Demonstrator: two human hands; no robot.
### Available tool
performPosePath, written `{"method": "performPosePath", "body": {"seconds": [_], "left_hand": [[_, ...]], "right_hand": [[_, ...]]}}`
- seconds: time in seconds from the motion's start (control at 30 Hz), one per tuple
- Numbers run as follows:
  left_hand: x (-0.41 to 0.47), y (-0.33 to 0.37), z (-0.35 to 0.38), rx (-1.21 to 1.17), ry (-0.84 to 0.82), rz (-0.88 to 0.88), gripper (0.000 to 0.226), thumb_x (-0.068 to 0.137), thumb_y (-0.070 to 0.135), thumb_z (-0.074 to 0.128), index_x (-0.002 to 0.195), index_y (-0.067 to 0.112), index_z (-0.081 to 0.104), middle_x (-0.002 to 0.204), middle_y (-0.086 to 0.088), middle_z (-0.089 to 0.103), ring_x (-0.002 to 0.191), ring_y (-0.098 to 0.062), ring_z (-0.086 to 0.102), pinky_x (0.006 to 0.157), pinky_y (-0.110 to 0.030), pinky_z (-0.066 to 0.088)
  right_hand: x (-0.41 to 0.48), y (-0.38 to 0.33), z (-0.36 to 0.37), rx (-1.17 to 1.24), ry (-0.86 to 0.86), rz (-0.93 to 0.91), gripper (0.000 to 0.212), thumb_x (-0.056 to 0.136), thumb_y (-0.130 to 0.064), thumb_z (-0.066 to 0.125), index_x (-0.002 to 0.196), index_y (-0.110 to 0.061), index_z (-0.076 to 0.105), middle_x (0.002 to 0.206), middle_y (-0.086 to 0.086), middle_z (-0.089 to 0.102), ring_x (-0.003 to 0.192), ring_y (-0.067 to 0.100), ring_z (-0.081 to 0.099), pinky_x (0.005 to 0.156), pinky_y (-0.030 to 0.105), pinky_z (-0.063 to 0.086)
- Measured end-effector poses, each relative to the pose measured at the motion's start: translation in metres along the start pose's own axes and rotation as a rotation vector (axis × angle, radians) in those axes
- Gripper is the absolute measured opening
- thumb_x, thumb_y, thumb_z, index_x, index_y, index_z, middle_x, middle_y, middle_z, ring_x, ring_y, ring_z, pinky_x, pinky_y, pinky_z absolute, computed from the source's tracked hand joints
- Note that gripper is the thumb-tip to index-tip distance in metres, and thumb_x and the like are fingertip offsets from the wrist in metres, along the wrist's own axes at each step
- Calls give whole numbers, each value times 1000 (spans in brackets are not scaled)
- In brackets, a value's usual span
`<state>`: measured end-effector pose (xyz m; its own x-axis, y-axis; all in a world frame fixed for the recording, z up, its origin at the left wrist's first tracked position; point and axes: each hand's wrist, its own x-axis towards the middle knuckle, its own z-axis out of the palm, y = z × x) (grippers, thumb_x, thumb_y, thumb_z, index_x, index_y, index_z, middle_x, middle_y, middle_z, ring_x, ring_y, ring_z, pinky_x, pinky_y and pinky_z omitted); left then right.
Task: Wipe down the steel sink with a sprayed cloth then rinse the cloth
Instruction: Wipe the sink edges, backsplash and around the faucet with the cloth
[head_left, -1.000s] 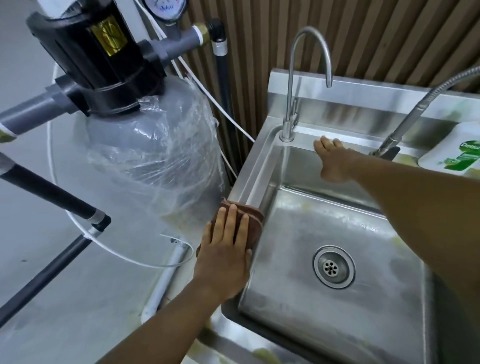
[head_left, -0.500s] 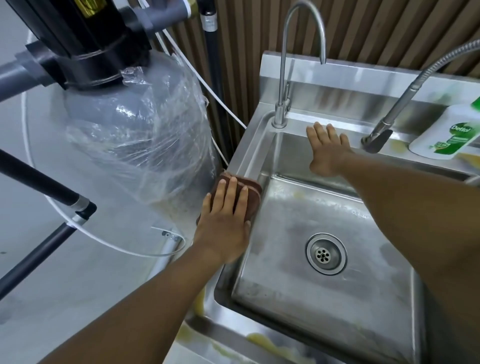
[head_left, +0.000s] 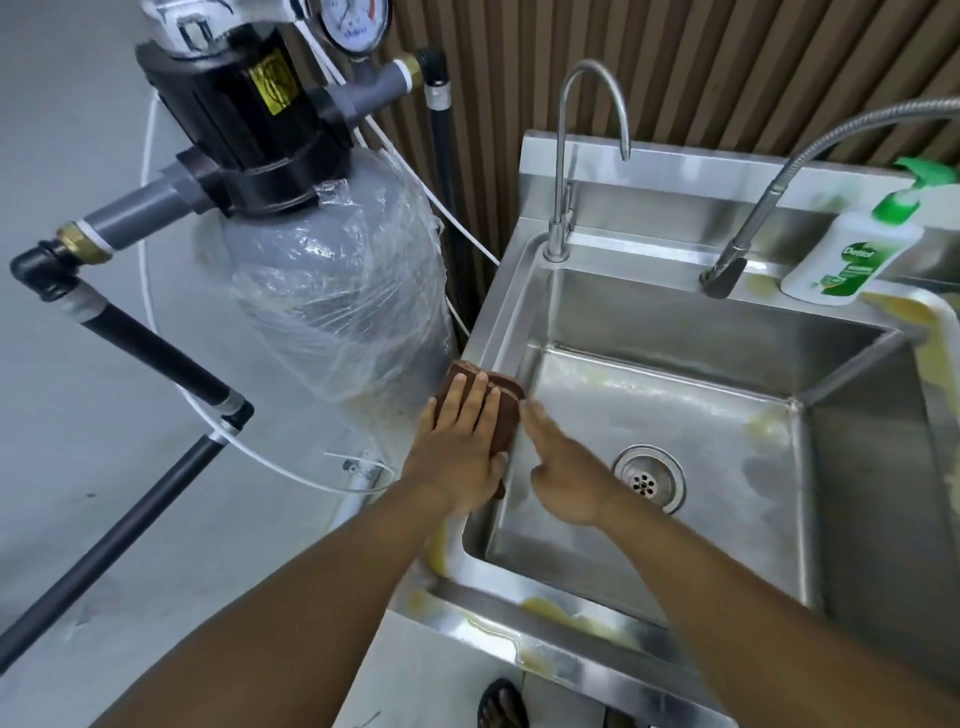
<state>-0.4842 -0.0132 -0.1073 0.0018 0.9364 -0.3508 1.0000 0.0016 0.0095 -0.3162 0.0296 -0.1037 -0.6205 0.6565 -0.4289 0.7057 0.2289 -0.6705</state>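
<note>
Cloth (head_left: 501, 397), brown, folded, lies on the left rim of the sink (head_left: 670, 410), at about mid-length. Left hand (head_left: 457, 447) flat on top of it, fingers spread and straight, palm pressing down; not curled around the cloth. Right hand (head_left: 563, 467) just right of the left, over the basin's left wall, fingers extended and loose, holding nothing; fingertips blurred, so contact with cloth or steel cannot be told. Drain (head_left: 648, 478) in the basin floor, right of the right hand. Yellowish residue on the far floor edge, the right corner, and the near rim. Gooseneck tap (head_left: 563, 171) at the far left corner; flexible hose tap (head_left: 727, 270) further right along the far ledge. Soap bottle (head_left: 852, 260), white with green pump, lying tilted on the far right ledge. Wrapped tank (head_left: 332, 291) stands left of the sink, close to it.
</note>
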Motion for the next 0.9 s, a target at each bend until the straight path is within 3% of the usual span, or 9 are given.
{"method": "performPosePath", "body": {"seconds": [0.13, 0.23, 0.3, 0.43, 0.6, 0.7, 0.9], "left_hand": [[0, -1, -3, -6, -32, 17, 80, 101, 47, 34, 159, 15, -11, 166, -5, -23, 150, -26, -27, 124, -49, -5], [-10, -3, 0, -16, -34, 38, 80, 101, 47, 34, 160, 14, -10, 166, -5, -22, 151, -26, -27, 124, -49, -5], [-21, -4, 6, -14, -5, 49, 80, 101, 46, 35, 160, 14, -8, 167, -6, -20, 152, -26, -24, 124, -50, -4], [-56, -6, 20, -12, -11, 81, 80, 98, 45, 33, 160, 14, -6, 168, -6, -15, 152, -26, -22, 123, -51, -5], [-65, -6, 20, -38, -40, 68, 77, 101, 48, 31, 160, 15, -7, 168, -4, -16, 152, -25, -23, 123, -52, -5], [-54, -2, 14, -44, -53, 51, 75, 103, 49, 27, 160, 17, -9, 167, -2, -19, 151, -24, -26, 123, -51, -6], [-13, 3, -8, -39, -98, 23, 66, 105, 43, 20, 159, 24, -12, 166, 2, -23, 149, -21, -30, 122, -50, -9]], "right_hand": [[-3, -27, 20, 181, -53, 59, 87, 95, 3, 41, 158, -22, -14, 168, 1, -4, 149, 20, 25, 97, 12, 27], [-12, -30, 21, 212, -63, 79, 82, 97, 1, 39, 159, -23, -9, 168, 2, 6, 137, 17, 38, 84, 9, 33], [-19, -30, 21, 201, -91, 90, 80, 97, 1, 38, 160, -24, -4, 168, 0, 5, 143, 19, 34, 91, 12, 31], [-40, -36, 36, 173, -162, 116, 78, 97, -7, 42, 160, -28, 2, 166, 2, 19, 131, 24, 48, 85, 21, 39], [-46, -46, 43, 219, -157, 148, 82, 93, -1, 40, 160, -31, 2, 167, 1, 16, 141, 24, 39, 100, 24, 40], [-33, -46, 38, 165, -159, 134, 85, 91, -4, 39, 159, -33, -4, 165, 4, 21, 131, 27, 48, 102, 33, 47], [3, -34, 21, 243, -114, 146, 84, 89, -13, 36, 159, -36, -4, 147, 13, 51, 110, 27, 60, 97, 42, 52]]}}
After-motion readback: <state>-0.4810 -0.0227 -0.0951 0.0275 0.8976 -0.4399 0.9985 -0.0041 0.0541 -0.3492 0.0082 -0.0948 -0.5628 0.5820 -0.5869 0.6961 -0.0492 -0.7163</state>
